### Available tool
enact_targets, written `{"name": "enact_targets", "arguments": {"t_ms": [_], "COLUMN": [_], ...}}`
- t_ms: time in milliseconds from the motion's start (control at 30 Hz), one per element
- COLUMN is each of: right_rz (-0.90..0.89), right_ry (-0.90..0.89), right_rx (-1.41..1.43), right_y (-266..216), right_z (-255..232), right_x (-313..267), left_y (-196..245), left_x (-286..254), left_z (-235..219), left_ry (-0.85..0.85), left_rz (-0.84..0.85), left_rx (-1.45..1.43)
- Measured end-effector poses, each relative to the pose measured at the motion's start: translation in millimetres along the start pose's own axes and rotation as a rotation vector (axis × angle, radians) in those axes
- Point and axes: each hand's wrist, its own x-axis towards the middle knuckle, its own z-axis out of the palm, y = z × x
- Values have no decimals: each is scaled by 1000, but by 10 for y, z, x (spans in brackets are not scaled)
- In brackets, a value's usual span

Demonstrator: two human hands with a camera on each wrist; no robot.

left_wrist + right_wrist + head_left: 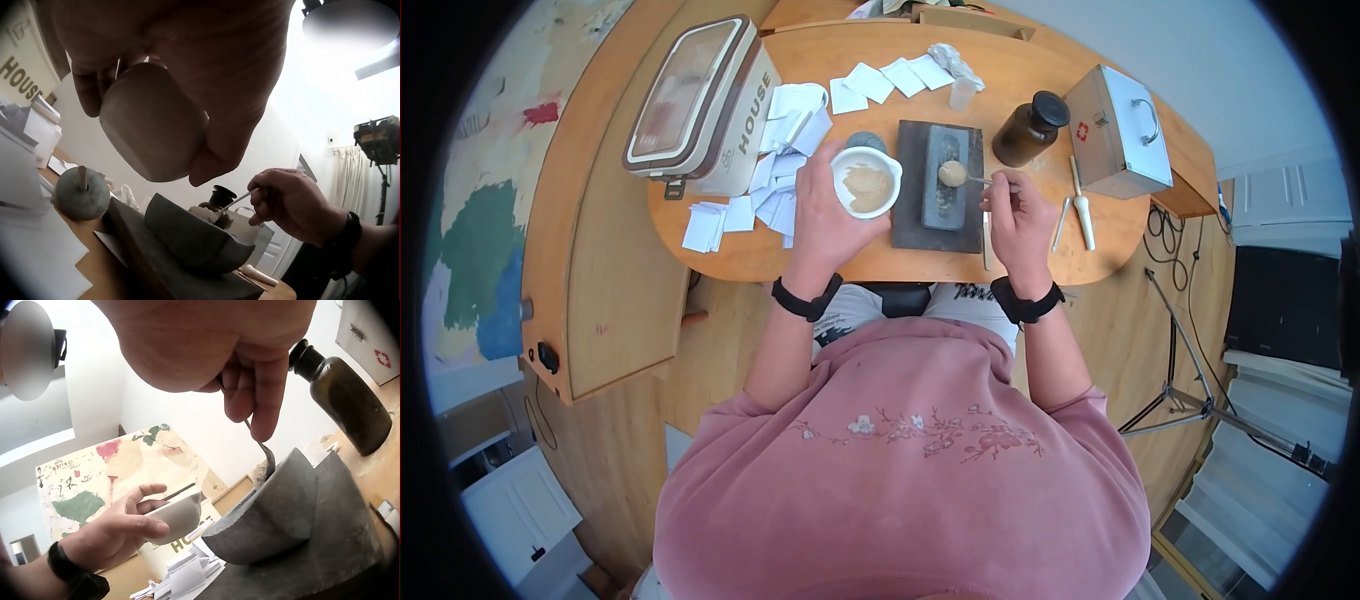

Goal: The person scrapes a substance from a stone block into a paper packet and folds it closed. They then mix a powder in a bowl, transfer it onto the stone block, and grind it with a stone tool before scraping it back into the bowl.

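My left hand [822,215] grips a small white bowl [893,182] with a pouring lip, fingers and thumb around its sides. Tan powder [866,188] lies inside the bowl. In my right hand [1022,215], a thin metal spoon [269,454] is pinched by the handle. Its heaped tan powder [952,174] shows over a grey boat-shaped stone trough [187,234], whose inside carries traces of powder. The trough stands on a dark flat slab [908,225]. Left of the slab, partly hidden by the bowl, sits a round grey stone [82,197] with a stick-like handle.
Folded white papers [775,190] and a HOUSE storage box [735,130] occupy the left. Paper squares [868,82] and a small clear cup [962,94] lie behind. A brown bottle [1022,135], a first-aid case [1112,135] and a white-handled tool [1084,215] stand or lie right.
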Motion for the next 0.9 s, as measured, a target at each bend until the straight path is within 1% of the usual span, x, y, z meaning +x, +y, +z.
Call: {"name": "enact_targets", "arguments": {"t_ms": [33,100,133,200,300,367,433,467,533,567,633,700,767,900], "right_rz": [1,126,124,187,157,141,52,52,-82,-80,-313,-313,-383,-384], "right_ry": [-1,31,30,102,150,140,115,122,61,73,-19,-18,-11,65], "right_rx": [1,138,140,287,358,391,321,320,154,151,-105,-122,-162,-214], "right_y": [10,23,13,-43,-171,-340,-484,-491,-481,-444,-353,-333,-245,5], "right_z": [-9,-28,-42,-97,-208,-282,-318,-325,-358,-401,-513,-665,-821,-1065], "right_x": [-5,-6,-6,-35,-61,-83,-116,-141,-195,-208,-233,-320,-402,-565], "left_y": [11,32,44,68,132,208,344,440,562,620,732,846,949,1129], "left_x": [2,13,28,63,136,169,210,218,241,253,260,279,283,255], "left_z": [12,36,48,85,179,230,289,299,402,462,585,717,859,1231], "left_ry": [2,-12,-23,-45,-88,-110,-159,-189,-194,-194,-236,-275,-300,-325], "left_rz": [10,13,16,31,72,100,151,133,164,189,197,206,232,262], "left_rx": [-5,-8,-11,-42,-75,-68,-137,-137,-177,-216,-214,-207,-219,-213]}}
